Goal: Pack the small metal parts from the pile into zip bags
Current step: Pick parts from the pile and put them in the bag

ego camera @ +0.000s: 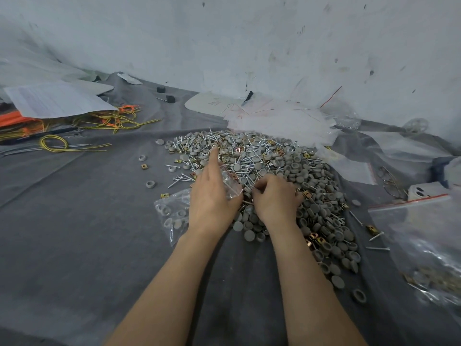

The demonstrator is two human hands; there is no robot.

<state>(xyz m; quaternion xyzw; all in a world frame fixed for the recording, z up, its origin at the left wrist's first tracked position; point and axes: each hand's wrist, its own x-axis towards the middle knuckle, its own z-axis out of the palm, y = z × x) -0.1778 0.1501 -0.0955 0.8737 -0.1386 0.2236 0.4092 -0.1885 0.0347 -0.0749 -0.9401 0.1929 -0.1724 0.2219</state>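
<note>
A grey cloth [74,221] covers the surface in front of me, and it runs back to a scuffed white wall [224,41]. The pile [269,158] sits in the middle of the cloth, spreading towards my right. It is a jumble of screws [182,176], round grey caps [249,234] and brass clips [313,239], with a few strays scattered on the cloth to its left.

My left hand [212,196] rests at the pile's near left edge and grips the mouth of a clear zip bag [169,216]. My index finger [213,156] is stretched straight out into the parts. The bag lies flat on the cloth beneath my wrist, and it already has several caps and a screw inside.

My right hand [274,198] is just beside the left, knuckles up, fingers curled down into the pile. I cannot tell whether they have hold of anything.

To the right, a filled bag [429,258] with a red zip strip lies near the pile's edge. A loose stack of empty bags [274,118] lies behind the pile, against the wall. Well off to the left are yellow-green wires [107,121], partly under a paper sheet [55,98].
</note>
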